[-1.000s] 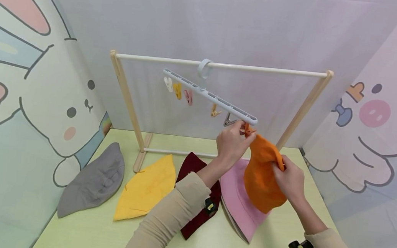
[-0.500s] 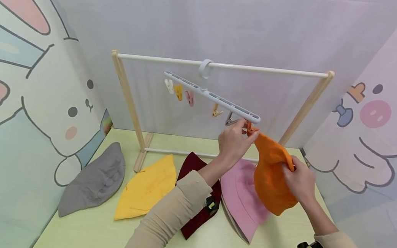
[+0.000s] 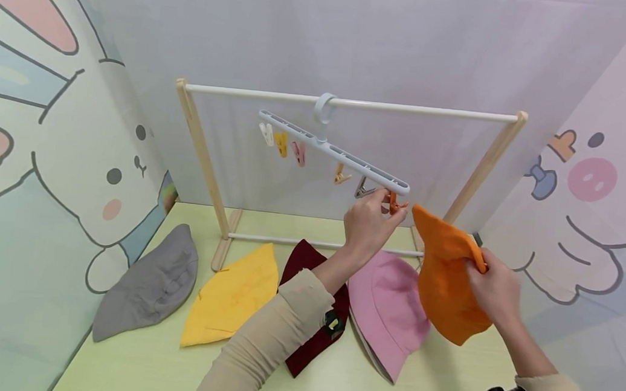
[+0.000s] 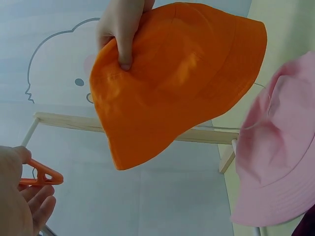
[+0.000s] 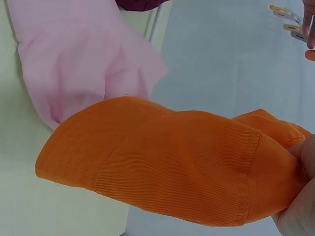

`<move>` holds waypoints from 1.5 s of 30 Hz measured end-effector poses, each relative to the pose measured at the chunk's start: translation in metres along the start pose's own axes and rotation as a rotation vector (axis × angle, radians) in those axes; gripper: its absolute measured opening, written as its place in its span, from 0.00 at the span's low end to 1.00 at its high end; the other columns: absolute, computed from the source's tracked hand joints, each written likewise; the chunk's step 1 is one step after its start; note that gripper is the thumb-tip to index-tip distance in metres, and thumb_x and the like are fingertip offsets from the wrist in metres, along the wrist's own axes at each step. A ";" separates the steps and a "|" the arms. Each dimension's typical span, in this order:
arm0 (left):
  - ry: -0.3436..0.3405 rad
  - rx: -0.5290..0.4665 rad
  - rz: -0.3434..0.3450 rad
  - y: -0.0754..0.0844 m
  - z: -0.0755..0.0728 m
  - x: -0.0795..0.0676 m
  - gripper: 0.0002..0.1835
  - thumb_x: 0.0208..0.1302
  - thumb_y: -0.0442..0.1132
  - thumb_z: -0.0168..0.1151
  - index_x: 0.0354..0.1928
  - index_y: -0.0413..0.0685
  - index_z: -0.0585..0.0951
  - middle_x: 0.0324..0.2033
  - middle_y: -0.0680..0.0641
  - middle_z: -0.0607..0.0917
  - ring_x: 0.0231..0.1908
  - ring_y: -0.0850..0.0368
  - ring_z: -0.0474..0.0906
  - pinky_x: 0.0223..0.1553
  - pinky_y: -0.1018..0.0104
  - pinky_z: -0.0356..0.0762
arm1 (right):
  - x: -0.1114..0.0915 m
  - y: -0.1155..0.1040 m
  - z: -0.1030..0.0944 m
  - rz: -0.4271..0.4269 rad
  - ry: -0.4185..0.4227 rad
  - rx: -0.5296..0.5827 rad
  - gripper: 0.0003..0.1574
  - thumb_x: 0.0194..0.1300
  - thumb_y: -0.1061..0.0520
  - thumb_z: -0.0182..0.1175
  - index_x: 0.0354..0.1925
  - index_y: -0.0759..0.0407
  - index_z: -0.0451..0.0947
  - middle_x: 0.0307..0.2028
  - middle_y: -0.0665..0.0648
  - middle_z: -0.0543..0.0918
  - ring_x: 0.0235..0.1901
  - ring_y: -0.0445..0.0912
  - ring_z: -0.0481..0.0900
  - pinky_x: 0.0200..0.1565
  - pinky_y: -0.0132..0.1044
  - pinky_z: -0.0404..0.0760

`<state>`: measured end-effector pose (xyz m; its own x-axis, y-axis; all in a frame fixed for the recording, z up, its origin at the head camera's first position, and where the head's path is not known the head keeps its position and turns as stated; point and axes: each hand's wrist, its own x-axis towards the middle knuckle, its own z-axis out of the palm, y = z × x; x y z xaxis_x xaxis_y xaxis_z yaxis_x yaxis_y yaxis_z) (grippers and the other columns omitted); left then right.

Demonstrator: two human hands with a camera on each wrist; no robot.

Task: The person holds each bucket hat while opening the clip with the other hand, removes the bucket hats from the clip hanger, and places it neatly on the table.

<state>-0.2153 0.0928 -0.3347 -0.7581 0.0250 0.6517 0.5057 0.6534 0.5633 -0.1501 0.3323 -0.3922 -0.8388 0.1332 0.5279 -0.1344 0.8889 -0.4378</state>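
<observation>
My right hand (image 3: 496,288) grips an orange bucket hat (image 3: 446,277) by its upper edge, thumb on the near side. The hat's pointed brim corner is just right of an orange clothespin (image 3: 394,202), apart from it. My left hand (image 3: 368,223) pinches that clothespin, which hangs at the right end of a pale blue hanger (image 3: 338,153). In the left wrist view the clothespin (image 4: 47,174) is between thumb and fingers, with no cloth in it. Folded cloth fills most of the right wrist view, where the orange hat (image 5: 182,167) is seen close up.
Several clothespins hang along the hanger, among them a yellow clothespin (image 3: 281,144). A rack (image 3: 417,109) bears the hanger. On the table lie a grey hat (image 3: 148,287), a yellow hat (image 3: 232,296), a dark red hat (image 3: 300,261) and a pink hat (image 3: 387,310).
My right hand has moved right with the orange hat, and its corner has come away from the orange clothespin. My left hand keeps its pinch and has shifted only slightly right.
</observation>
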 end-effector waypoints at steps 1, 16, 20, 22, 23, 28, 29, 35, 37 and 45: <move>0.000 0.000 0.000 0.000 0.000 0.000 0.12 0.54 0.53 0.64 0.29 0.54 0.77 0.28 0.58 0.84 0.29 0.66 0.81 0.22 0.79 0.67 | 0.000 0.001 -0.002 0.005 -0.004 -0.002 0.04 0.57 0.63 0.59 0.31 0.64 0.74 0.20 0.60 0.75 0.19 0.50 0.69 0.20 0.32 0.64; -0.004 0.005 -0.007 -0.003 -0.001 -0.002 0.12 0.54 0.52 0.64 0.33 0.54 0.78 0.29 0.58 0.84 0.29 0.66 0.81 0.22 0.79 0.67 | -0.005 0.023 -0.016 0.060 -0.020 -0.068 0.09 0.58 0.62 0.58 0.37 0.67 0.76 0.24 0.65 0.78 0.20 0.52 0.69 0.20 0.32 0.64; -0.014 0.012 0.004 -0.005 -0.001 -0.003 0.13 0.54 0.52 0.65 0.36 0.54 0.77 0.30 0.57 0.84 0.30 0.65 0.81 0.23 0.79 0.67 | -0.007 0.032 -0.019 0.078 -0.022 -0.079 0.09 0.58 0.62 0.58 0.37 0.67 0.76 0.25 0.67 0.78 0.21 0.53 0.70 0.21 0.32 0.64; -0.015 0.022 0.014 -0.007 -0.001 -0.004 0.14 0.54 0.52 0.65 0.38 0.54 0.78 0.31 0.57 0.84 0.30 0.65 0.81 0.23 0.79 0.67 | -0.008 0.036 -0.020 0.077 -0.015 -0.087 0.09 0.57 0.63 0.58 0.37 0.67 0.76 0.25 0.67 0.78 0.20 0.53 0.70 0.21 0.33 0.63; -0.015 0.028 0.019 -0.008 -0.001 -0.004 0.15 0.54 0.52 0.65 0.39 0.54 0.78 0.31 0.57 0.84 0.30 0.65 0.81 0.23 0.79 0.67 | -0.008 0.038 -0.021 0.076 -0.011 -0.092 0.09 0.57 0.62 0.58 0.37 0.67 0.76 0.25 0.67 0.78 0.20 0.53 0.69 0.21 0.33 0.63; -0.029 0.036 0.022 -0.014 -0.004 -0.007 0.17 0.54 0.51 0.65 0.44 0.53 0.78 0.34 0.56 0.85 0.31 0.65 0.80 0.24 0.79 0.68 | -0.009 0.045 -0.023 0.088 -0.015 -0.111 0.09 0.57 0.62 0.57 0.36 0.68 0.76 0.23 0.67 0.78 0.19 0.53 0.69 0.21 0.35 0.62; -0.034 0.033 0.019 -0.015 -0.005 -0.008 0.17 0.54 0.51 0.65 0.44 0.53 0.79 0.34 0.56 0.85 0.31 0.65 0.81 0.24 0.79 0.69 | -0.009 0.047 -0.023 0.095 -0.015 -0.117 0.09 0.57 0.62 0.57 0.36 0.68 0.76 0.23 0.67 0.78 0.19 0.53 0.69 0.21 0.35 0.62; -0.062 0.040 0.006 -0.028 -0.008 -0.012 0.17 0.55 0.50 0.64 0.45 0.52 0.79 0.37 0.56 0.85 0.32 0.66 0.82 0.26 0.77 0.71 | -0.012 0.056 -0.024 0.162 -0.062 -0.126 0.11 0.59 0.61 0.56 0.38 0.69 0.76 0.26 0.69 0.78 0.20 0.54 0.70 0.23 0.37 0.63; -0.062 0.051 0.010 -0.032 -0.009 -0.012 0.17 0.55 0.50 0.64 0.45 0.52 0.80 0.37 0.56 0.85 0.32 0.66 0.82 0.26 0.77 0.72 | -0.013 0.059 -0.025 0.181 -0.079 -0.122 0.11 0.59 0.61 0.56 0.38 0.70 0.75 0.26 0.69 0.78 0.21 0.54 0.70 0.23 0.37 0.63; -0.101 0.068 0.018 -0.051 -0.018 -0.016 0.15 0.56 0.49 0.63 0.43 0.51 0.81 0.37 0.56 0.85 0.32 0.63 0.82 0.26 0.73 0.73 | -0.014 0.067 -0.024 0.208 -0.100 -0.128 0.10 0.59 0.60 0.56 0.34 0.69 0.74 0.23 0.67 0.77 0.20 0.54 0.69 0.22 0.37 0.62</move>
<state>-0.2218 0.0453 -0.3647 -0.7884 0.1112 0.6050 0.4932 0.7020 0.5138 -0.1345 0.3999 -0.4118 -0.8900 0.2809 0.3591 0.1089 0.8958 -0.4309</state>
